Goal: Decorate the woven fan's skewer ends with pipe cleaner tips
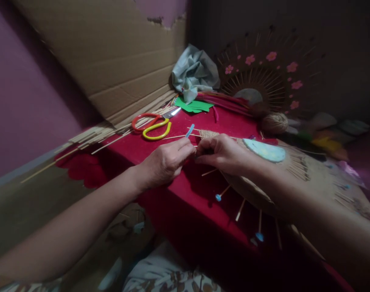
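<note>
My left hand [173, 159] is closed in a pinch, and a narrow blue strip [190, 130] sticks up from its fingers. Right beside it, fingertips almost meeting, my right hand [220, 151] is pinched too; what lies between its fingers is hidden. Beneath my right hand and forearm spreads a cardboard piece [248, 187] with thin sticks standing out from its curved edge. Some sticks carry a blue tip [218, 197]. Twine [207, 134] is wound near the sticks behind my right hand, and a light blue half-round patch [264, 150] sits on the cardboard.
Scissors [154, 126] with red and yellow handles lie on the red cloth [121, 147], near loose thin sticks [90, 136]. Behind are green paper [194, 105], a crumpled cloth [194, 71], a twine ball [274, 123] and a fan-shaped piece with pink flowers [271, 56]. Cardboard [112, 52] leans at the back.
</note>
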